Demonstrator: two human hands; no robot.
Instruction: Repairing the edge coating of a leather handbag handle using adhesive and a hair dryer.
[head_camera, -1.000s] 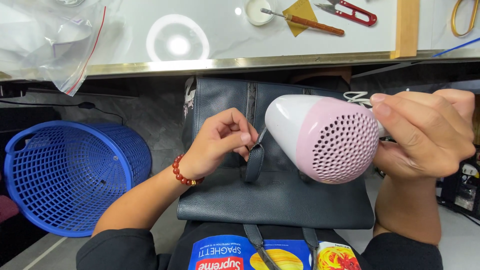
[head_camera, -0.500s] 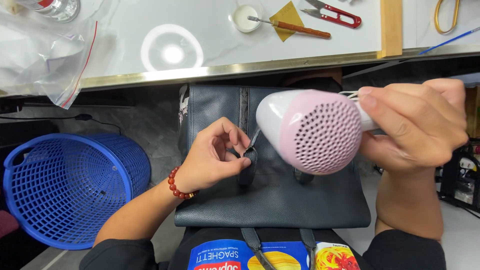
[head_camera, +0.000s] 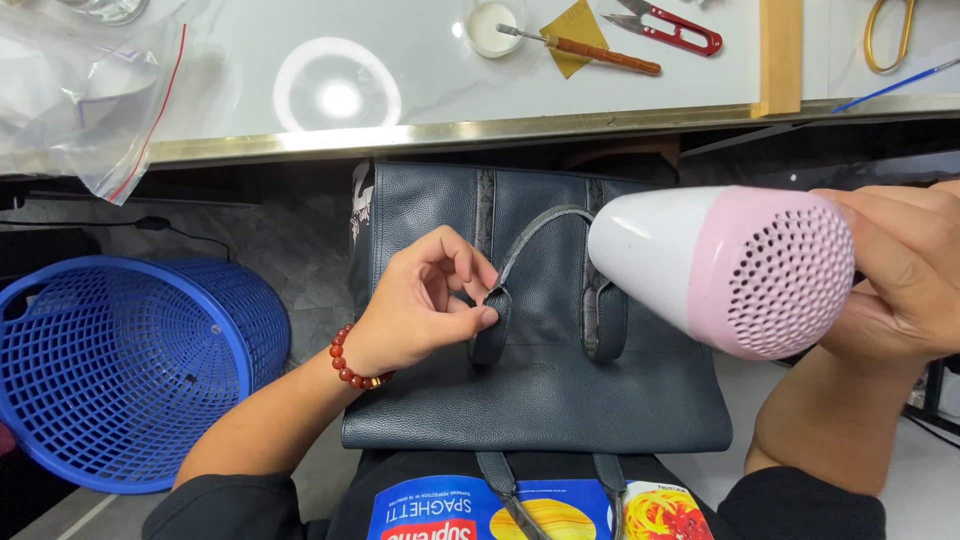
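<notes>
Dark leather tote bag (head_camera: 540, 390) lies flat at frame centre, below the white worktop's (head_camera: 400, 60) brass edge. Left hand (head_camera: 425, 305) pinches the near end of the bag's handle strap (head_camera: 492, 320), fingers closed on it. Right hand (head_camera: 900, 275), at right edge, is clamped around a pink-and-white hair dryer (head_camera: 725, 265), nozzle over the strap. Blue basket (head_camera: 120, 370) at lower left

Blue mesh basket (head_camera: 120, 370), clear plastic bag (head_camera: 80, 90), red snips (head_camera: 672, 27), white dish (head_camera: 490, 27)
</notes>
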